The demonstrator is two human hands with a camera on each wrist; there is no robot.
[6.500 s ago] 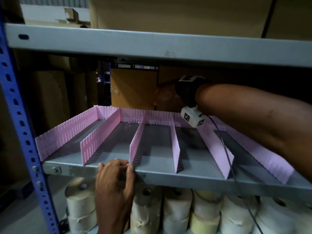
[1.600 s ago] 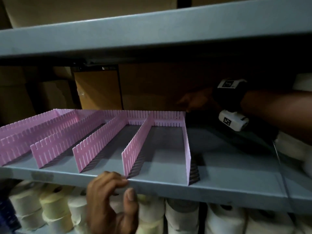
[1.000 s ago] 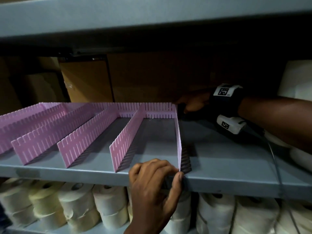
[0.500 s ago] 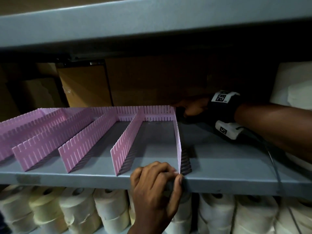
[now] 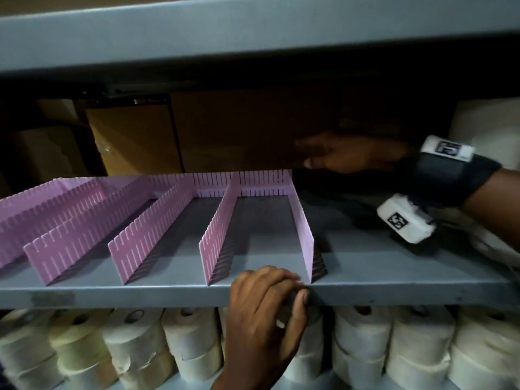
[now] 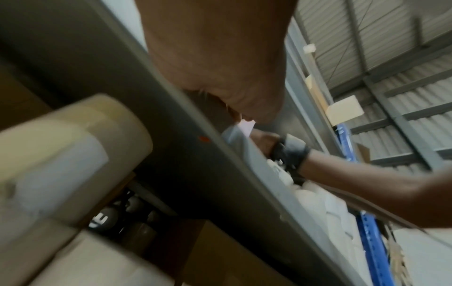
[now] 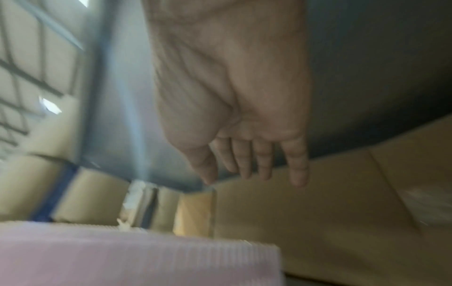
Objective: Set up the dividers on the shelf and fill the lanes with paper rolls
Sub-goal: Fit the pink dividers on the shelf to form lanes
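Shelf (image 5: 394,288) first, since it's the biggest thing in play: grey metal, with the pink divider grid (image 5: 174,218) covering the left and middle and the right stretch bare. None of the lanes has a roll in it yet. The paper rolls (image 5: 416,342) sit packed in a row on the level below, and a few more pale ones look to be heaped at the far right of the same shelf, though it's dim over there so I'm not certain.

Biggest risk imo is the whole grid sliding or skewing. It just stands on smooth metal, and any sideways shove would take every lane with it.

Next down: the rightmost divider (image 5: 305,229). It's only joined at the far end to the back strip, so its near end is free and could splay or pop out of its slot if rolls get pushed in hard.

Left hand (image 5: 267,311) has its fingers curled over the shelf's near lip, thumb pressed against the front face, right beside that divider's near end. Can't tell if it actually pinches the plastic. If it lets go early, that end wanders.

Right hand (image 5: 346,156) is at the far back, just right of the grid's corner, fingers straight and relaxed, holding nothing. A careless swipe there knocks the corner joint loose.
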